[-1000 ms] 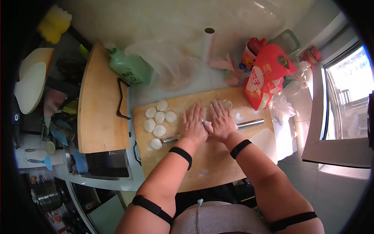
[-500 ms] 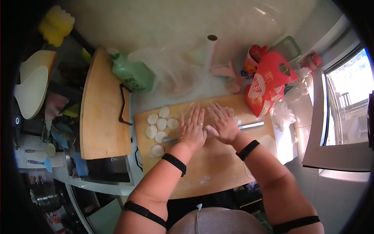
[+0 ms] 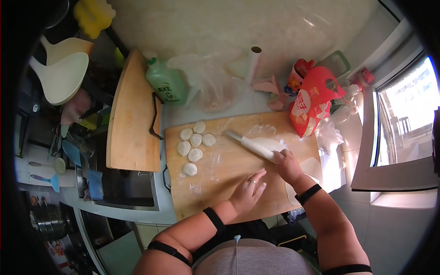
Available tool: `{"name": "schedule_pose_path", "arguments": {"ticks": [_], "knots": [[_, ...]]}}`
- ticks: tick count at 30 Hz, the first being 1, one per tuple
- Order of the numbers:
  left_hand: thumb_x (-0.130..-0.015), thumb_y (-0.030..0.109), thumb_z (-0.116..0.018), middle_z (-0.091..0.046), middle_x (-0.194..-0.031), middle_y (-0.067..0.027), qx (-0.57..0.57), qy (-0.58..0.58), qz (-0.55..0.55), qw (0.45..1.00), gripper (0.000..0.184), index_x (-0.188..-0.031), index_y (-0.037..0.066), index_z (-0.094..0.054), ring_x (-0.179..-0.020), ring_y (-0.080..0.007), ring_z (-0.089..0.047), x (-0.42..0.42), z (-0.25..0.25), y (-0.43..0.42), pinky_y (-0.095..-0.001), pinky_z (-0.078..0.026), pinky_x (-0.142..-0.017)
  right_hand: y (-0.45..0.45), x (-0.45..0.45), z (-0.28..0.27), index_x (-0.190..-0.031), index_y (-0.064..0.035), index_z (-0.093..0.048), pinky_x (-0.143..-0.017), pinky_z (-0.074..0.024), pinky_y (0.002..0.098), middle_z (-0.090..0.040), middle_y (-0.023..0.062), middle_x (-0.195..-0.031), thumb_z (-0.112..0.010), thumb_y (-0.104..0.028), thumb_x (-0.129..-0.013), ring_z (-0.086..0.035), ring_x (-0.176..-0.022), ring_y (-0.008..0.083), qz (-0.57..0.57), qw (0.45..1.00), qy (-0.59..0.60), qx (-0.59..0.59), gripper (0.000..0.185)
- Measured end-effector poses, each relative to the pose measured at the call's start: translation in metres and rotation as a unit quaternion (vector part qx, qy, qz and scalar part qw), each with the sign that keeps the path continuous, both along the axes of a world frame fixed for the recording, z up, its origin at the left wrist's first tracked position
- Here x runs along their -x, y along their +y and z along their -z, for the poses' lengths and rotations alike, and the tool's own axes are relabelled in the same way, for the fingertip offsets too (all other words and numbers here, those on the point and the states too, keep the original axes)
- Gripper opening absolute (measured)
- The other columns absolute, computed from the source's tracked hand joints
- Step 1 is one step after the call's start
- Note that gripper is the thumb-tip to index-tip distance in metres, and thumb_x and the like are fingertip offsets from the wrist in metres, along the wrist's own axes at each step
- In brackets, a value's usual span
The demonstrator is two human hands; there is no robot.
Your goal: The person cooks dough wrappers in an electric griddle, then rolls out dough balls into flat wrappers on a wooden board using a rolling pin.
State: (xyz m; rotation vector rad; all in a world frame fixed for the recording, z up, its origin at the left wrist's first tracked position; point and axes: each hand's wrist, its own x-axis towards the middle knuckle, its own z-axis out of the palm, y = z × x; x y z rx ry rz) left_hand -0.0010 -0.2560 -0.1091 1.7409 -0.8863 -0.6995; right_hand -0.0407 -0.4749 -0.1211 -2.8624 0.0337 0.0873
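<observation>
A rolling pin [image 3: 234, 135] lies slantwise on the wooden board [image 3: 220, 192], its pale far end bare and its middle wrapped in a sheet of white dough [image 3: 266, 145]. The fingers of my right hand [image 3: 289, 166] close round the near end, hiding it. My left hand [image 3: 249, 191] hovers over the front of the board, fingers stretched out and holding nothing. Several small round dough pieces [image 3: 195, 140] lie at the board's left. Another thin dough sheet [image 3: 311, 169] is at the right edge, partly behind my right forearm.
At the back stand a green detergent bottle [image 3: 166, 85], a clear plastic bag [image 3: 211, 80], an upright roll [image 3: 253, 64] and a red flour bag [image 3: 309, 103]. An upright wooden panel with a black handle [image 3: 133, 119] borders the left. An open window [image 3: 403, 119] is at right.
My hands were side by side, flat on the pin; now the left has drawn back toward me and the right grips one end. The pin has swung from near level to slanting.
</observation>
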Motion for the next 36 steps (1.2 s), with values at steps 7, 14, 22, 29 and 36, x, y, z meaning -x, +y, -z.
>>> {"name": "schedule_pose_path", "arguments": {"ticks": [7,14,22,29,36], "knots": [[-0.099,0.054,-0.026,-0.039,-0.144,-0.0168,0.025,0.606,-0.220,0.764,0.069,-0.145,0.003,-0.027,-0.130,-0.0279,-0.043,0.011,0.023,0.033,-0.0434,-0.031,-0.109,0.085,0.032,-0.024,-0.118,0.0016,-0.057,-0.084,-0.0502,0.0415,-0.058,0.0192,-0.106,-0.062,-0.010,-0.076,-0.057,-0.095,0.0351,-0.006,0.989,-0.077,-0.125,0.044],[-0.095,0.063,-0.024,-0.048,-0.136,-0.0134,0.067,0.666,-0.234,0.705,0.075,-0.136,0.003,-0.040,-0.123,-0.0277,-0.047,0.009,0.015,0.065,-0.0442,-0.034,-0.106,0.152,0.060,-0.027,-0.125,0.0024,-0.048,-0.077,-0.0518,0.0445,-0.059,0.0239,-0.105,-0.063,-0.023,-0.081,-0.061,-0.093,0.0399,0.149,0.955,0.072,-0.247,0.052],[-0.095,0.052,-0.047,-0.055,-0.123,-0.0136,0.009,0.613,-0.301,0.730,0.059,-0.125,0.002,-0.047,-0.117,-0.0268,-0.051,0.014,0.021,0.055,-0.0423,-0.042,-0.101,0.135,0.097,0.003,-0.132,0.0005,-0.040,-0.075,-0.0501,0.0461,-0.054,0.0250,-0.105,-0.057,-0.002,-0.079,-0.057,-0.090,0.0400,0.141,0.953,-0.092,-0.251,0.055],[-0.090,0.029,-0.067,-0.060,-0.105,-0.0078,-0.066,0.600,-0.267,0.751,0.036,-0.111,0.003,-0.052,-0.104,-0.0221,-0.061,0.010,0.031,0.042,-0.0346,-0.051,-0.087,0.021,0.103,-0.034,-0.111,-0.0111,-0.059,-0.069,-0.0500,0.0433,-0.057,0.0105,-0.089,-0.056,0.002,-0.072,-0.060,-0.079,0.0334,0.077,0.989,-0.037,-0.120,0.041],[-0.097,0.029,-0.053,-0.064,-0.113,-0.0109,-0.114,0.661,-0.147,0.727,0.032,-0.115,0.002,-0.053,-0.101,-0.0192,-0.063,-0.003,0.031,0.018,-0.0303,-0.052,-0.084,-0.035,0.044,-0.016,-0.109,-0.0151,-0.063,-0.085,-0.0449,0.0408,-0.059,0.0053,-0.096,-0.055,0.000,-0.075,-0.057,-0.096,0.0270,-0.026,0.997,-0.032,-0.067,0.039]]}}
